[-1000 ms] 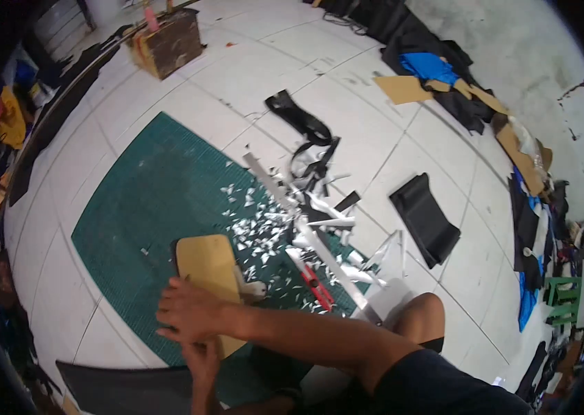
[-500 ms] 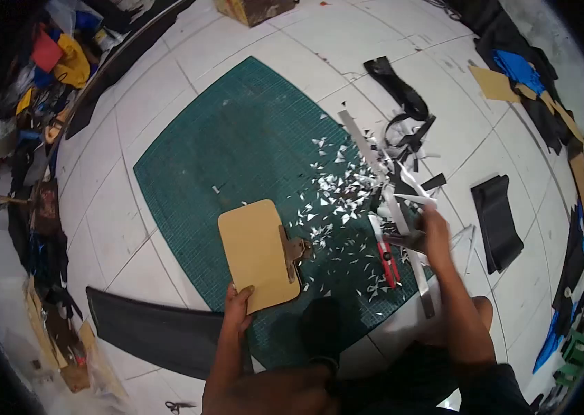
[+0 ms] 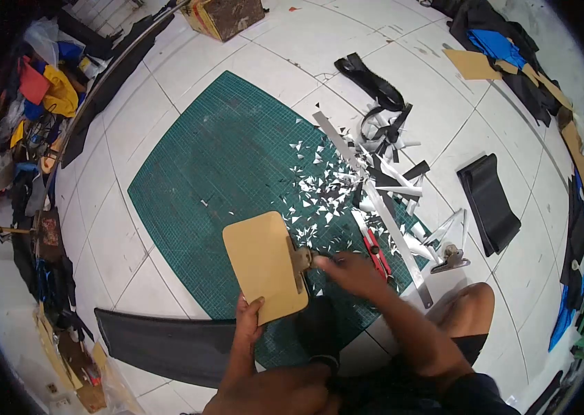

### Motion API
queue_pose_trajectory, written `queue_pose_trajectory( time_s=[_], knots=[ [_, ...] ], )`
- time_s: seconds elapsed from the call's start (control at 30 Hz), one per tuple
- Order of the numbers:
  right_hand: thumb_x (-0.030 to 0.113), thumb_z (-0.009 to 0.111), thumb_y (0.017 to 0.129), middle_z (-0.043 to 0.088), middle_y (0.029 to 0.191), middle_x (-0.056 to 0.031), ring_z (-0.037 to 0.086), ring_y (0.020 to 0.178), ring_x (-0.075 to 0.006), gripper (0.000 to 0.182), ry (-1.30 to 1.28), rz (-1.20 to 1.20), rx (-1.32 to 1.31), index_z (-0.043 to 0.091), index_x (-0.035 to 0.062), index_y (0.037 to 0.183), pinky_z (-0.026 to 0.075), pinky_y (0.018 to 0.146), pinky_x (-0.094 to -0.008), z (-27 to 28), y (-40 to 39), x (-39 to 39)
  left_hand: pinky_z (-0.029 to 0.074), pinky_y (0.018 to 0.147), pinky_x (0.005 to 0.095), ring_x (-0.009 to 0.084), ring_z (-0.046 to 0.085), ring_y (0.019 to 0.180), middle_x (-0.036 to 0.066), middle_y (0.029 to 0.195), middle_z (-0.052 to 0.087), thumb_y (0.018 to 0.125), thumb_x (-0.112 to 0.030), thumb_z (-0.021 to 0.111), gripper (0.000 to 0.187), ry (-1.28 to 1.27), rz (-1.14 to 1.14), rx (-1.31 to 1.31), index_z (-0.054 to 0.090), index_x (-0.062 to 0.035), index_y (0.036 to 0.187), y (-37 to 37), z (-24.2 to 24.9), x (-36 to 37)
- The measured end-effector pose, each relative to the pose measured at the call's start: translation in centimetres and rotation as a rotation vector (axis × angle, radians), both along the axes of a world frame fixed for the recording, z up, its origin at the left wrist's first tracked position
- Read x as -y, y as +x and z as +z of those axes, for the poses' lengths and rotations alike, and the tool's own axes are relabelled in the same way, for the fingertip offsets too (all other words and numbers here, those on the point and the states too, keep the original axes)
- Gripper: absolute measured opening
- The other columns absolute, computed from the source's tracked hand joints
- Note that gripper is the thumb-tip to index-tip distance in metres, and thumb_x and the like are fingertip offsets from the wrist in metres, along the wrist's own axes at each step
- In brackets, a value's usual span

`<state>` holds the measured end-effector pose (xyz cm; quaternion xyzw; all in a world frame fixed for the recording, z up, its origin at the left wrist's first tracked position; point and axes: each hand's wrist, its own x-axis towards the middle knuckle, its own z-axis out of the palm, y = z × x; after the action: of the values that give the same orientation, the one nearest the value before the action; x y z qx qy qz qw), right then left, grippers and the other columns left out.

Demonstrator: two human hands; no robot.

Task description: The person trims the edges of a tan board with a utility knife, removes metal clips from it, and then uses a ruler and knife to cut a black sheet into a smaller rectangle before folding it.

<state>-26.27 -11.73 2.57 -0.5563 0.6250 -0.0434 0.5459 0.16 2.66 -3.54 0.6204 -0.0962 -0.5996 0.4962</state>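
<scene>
My left hand (image 3: 250,319) grips the lower left corner of a tan board with rounded corners (image 3: 261,266), thumb on top. A metal bulldog clip (image 3: 302,259) is clamped on the board's right edge. My right hand (image 3: 344,268) has its fingers closed at the handle of that clip. Beneath the board lies a green cutting mat (image 3: 202,152). A red utility knife (image 3: 377,254) and a long steel ruler (image 3: 396,232) lie right of my right hand. A second bulldog clip (image 3: 451,260) sits on the floor near my knee.
Small white and black scraps (image 3: 323,187) cover the mat's right side. Black strips (image 3: 375,86) and white strips lie beyond. Folded black material (image 3: 489,204) rests on the tiles at right, and a long black piece (image 3: 167,346) at lower left. A box (image 3: 226,17) stands at the back.
My right hand has moved left from beside the ruler to the clip on the board. A second clip now shows on the floor at right. The whole view has shifted slightly.
</scene>
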Motion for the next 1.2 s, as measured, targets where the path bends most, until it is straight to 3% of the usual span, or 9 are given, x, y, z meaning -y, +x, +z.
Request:
queue_pose_trajectory(
  time_s=[0.17, 0.27, 0.33, 0.4, 0.5, 0.7, 0.8, 1.1, 1.2],
  knots=[
    [0.053, 0.055, 0.094, 0.067, 0.092, -0.0297, 0.065, 0.081, -0.0476, 0.058, -0.117, -0.088, -0.02, 0.064, -0.0044, 0.094, 0.051, 0.075, -0.0499, -4.0, 4.8, -0.4, 0.05, 0.098, 0.0425, 0.0271, 0.059, 0.115, 0.014, 0.126, 0.057, 0.09, -0.001, 0.054, 0.049, -0.009, 0.018, -0.01, 0.043, -0.0038, 0.138, 0.0, -0.3, -0.6],
    [0.051, 0.048, 0.099, 0.067, 0.09, -0.0286, 0.066, 0.088, -0.0451, 0.057, -0.238, -0.195, -0.044, 0.065, -0.0037, 0.098, 0.051, 0.079, -0.0504, -6.5, 3.3, -1.8, 0.053, 0.09, 0.0365, 0.0227, 0.062, 0.107, 0.013, 0.12, 0.06, 0.091, 0.002, 0.053, 0.04, -0.027, 0.041, -0.006, 0.046, -0.0026, 0.13, -0.5, 0.8, 0.7],
    [0.04, 0.052, 0.1, 0.066, 0.089, -0.0286, 0.066, 0.085, -0.043, 0.045, -0.653, 0.121, -0.204, 0.062, -0.0037, 0.099, 0.05, 0.075, -0.0494, -9.9, -0.6, -1.9, 0.052, 0.09, 0.0366, 0.0224, 0.061, 0.107, 0.013, 0.12, 0.059, 0.091, 0.001, 0.053, 0.039, -0.016, 0.089, -0.045, 0.046, -0.0026, 0.129, -0.3, -0.1, 1.1],
    [0.034, 0.056, 0.098, 0.065, 0.087, -0.0272, 0.065, 0.081, -0.0436, 0.037, -0.372, -0.29, -0.04, 0.06, -0.0026, 0.104, 0.051, 0.072, -0.0485, -5.1, -2.1, -0.9, 0.052, 0.09, 0.0367, 0.0223, 0.061, 0.107, 0.012, 0.12, 0.059, 0.092, 0.001, 0.053, 0.038, -0.025, 0.103, -0.045, 0.047, -0.0026, 0.129, 0.6, -0.5, 1.4],
    [0.035, 0.062, 0.094, 0.063, 0.092, -0.0225, 0.064, 0.082, -0.0414, 0.038, -0.224, -0.001, -0.147, 0.059, 0.0001, 0.109, 0.051, 0.072, -0.0495, -5.3, -5.9, -2.2, 0.052, 0.092, 0.0373, 0.0224, 0.061, 0.108, 0.012, 0.12, 0.059, 0.092, 0.001, 0.054, 0.037, -0.049, 0.081, -0.02, 0.047, -0.0027, 0.129, 0.8, -0.8, 1.8],
    [0.035, 0.073, 0.084, 0.059, 0.11, -0.0127, 0.059, 0.104, -0.0325, 0.04, -0.518, 0.111, -0.242, 0.064, 0.0073, 0.111, 0.047, 0.08, -0.0444, 0.6, -1.6, -3.4, 0.051, 0.093, 0.0387, 0.0223, 0.06, 0.11, 0.012, 0.121, 0.059, 0.092, 0.002, 0.054, 0.039, -0.064, 0.077, 0.021, 0.046, -0.0035, 0.129, 0.1, -1.9, 1.5],
    [0.033, 0.076, 0.079, 0.059, 0.107, -0.0105, 0.058, 0.102, -0.0296, 0.04, -0.803, 0.256, -0.206, 0.066, 0.0094, 0.11, 0.043, 0.086, -0.0454, -0.8, 1.7, -4.6, 0.051, 0.094, 0.0393, 0.0228, 0.06, 0.111, 0.012, 0.122, 0.059, 0.092, 0.002, 0.054, 0.04, -0.068, 0.09, 0.024, 0.046, -0.0037, 0.13, -0.6, -1.6, 1.6],
    [0.029, 0.073, 0.084, 0.063, 0.096, -0.0111, 0.061, 0.093, -0.0298, 0.028, -0.827, 0.267, -0.231, 0.067, 0.006, 0.098, 0.043, 0.084, -0.0456, -1.8, 4.9, -5.2, 0.05, 0.095, 0.0402, 0.0233, 0.059, 0.113, 0.013, 0.122, 0.057, 0.092, 0.002, 0.053, 0.042, -0.084, 0.103, 0.01, 0.044, -0.0038, 0.132, -1.3, -1.4, 1.5],
    [0.018, 0.073, 0.084, 0.063, 0.084, -0.0092, 0.064, 0.077, -0.0305, 0.024, -0.517, 0.077, 0.102, 0.064, 0.0072, 0.103, 0.049, 0.072, -0.0421, -2.1, 5.3, -4.7, 0.05, 0.095, 0.0402, 0.0234, 0.059, 0.112, 0.012, 0.123, 0.056, 0.092, -0.001, 0.053, 0.041, -0.094, 0.084, 0.025, 0.043, -0.0032, 0.132, -1.2, -1.6, 1.5]
  ],
)
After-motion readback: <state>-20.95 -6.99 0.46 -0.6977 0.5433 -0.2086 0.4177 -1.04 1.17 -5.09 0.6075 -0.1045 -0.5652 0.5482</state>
